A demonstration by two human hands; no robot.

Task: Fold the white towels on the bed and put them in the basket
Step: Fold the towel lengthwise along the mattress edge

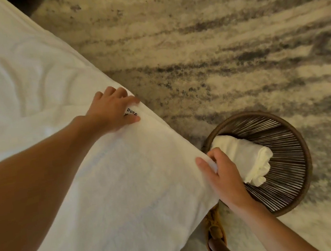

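Note:
A white towel lies spread flat on the bed, reaching the bed's right edge. My left hand grips the towel's far corner, beside a small printed label. My right hand pinches the near corner at the bed's edge, thumb on top. On the floor to the right stands a round dark wicker basket. Inside it lies a rolled white towel, partly hidden behind my right hand.
A beige and grey patterned rug covers the floor right of the bed. My foot in a tan shoe stands between the bed and the basket. A dark floor strip runs along the top right corner.

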